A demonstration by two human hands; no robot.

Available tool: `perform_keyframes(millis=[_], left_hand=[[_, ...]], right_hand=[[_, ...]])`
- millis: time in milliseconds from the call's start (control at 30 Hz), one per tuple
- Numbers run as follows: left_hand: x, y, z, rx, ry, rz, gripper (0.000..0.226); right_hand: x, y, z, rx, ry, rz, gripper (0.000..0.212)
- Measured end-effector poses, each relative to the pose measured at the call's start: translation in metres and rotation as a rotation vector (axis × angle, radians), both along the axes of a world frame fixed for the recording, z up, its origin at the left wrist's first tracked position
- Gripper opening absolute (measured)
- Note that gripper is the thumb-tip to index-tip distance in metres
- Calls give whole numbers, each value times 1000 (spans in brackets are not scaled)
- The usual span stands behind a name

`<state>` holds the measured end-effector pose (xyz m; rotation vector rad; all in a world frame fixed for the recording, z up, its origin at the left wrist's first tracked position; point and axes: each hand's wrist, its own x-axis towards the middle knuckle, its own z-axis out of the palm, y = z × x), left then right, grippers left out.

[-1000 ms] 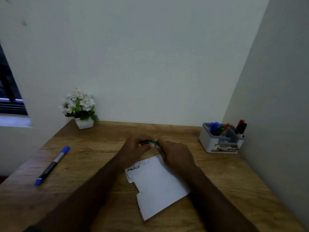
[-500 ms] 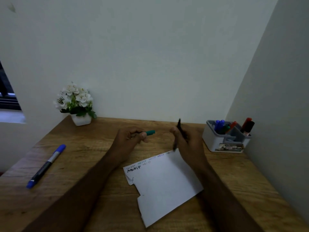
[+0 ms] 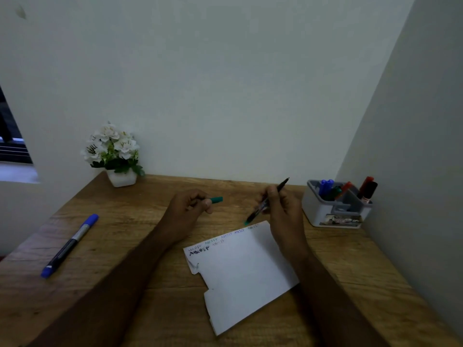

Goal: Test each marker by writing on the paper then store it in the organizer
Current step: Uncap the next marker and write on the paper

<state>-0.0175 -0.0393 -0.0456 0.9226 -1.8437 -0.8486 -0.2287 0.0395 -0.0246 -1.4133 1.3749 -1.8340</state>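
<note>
We look down at a wooden worktop (image 3: pixel 125 221) set into a corner of pale walls. Our left hand (image 3: pixel 186 212) hovers over the middle of it, fingers curled in a closed grip around a teal-green marker cap (image 3: pixel 216 199) that pokes out to the right. Our right hand (image 3: pixel 283 209), a little to the right, pinches a slim black marker with a green tip (image 3: pixel 265 202); its grip is closed round the barrel, which tilts with the uncapped tip pointing down and left, just above the far edge of the paper. The white sheet of paper with a notched near-left edge (image 3: pixel 245 276) lies flat between our forearms, with faint rows of letters along its far edge. At the far right, against the wall, stands a white and grey plastic organizer (image 3: pixel 323 212) holding blue, green, red and black markers upright. Well apart on the left lies a capped blue and black marker (image 3: pixel 70 245). A white pot of white flowers (image 3: pixel 114 151) sits in the far left corner.
</note>
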Motion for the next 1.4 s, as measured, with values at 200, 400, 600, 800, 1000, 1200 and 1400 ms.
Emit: perform_keyframes(millis=[200,400,600,800,1000,1200,1400], left_hand=[[-6,2,-10,-38,-201,-14,10],[-8,-3,-20,-60,-383,13,35],[-6,-10,-28,-91,-443,-23,41],[-7,-11,-28,-73,-429,-45,57],[-7,-16,-32,-60,-400,-42,67],[-8,-19,-34,-67,-418,-42,69],[-9,-18,-32,-77,-413,-53,70]], right_hand=[[-1,7,-5,48,94,124,17],[-1,7,-10,112,-312,487,35],[4,12,-23,177,114,211,48],[11,9,-29,227,426,259,19],[14,9,-32,293,315,230,16],[15,0,-31,252,360,210,24],[16,0,-37,246,423,239,33]])
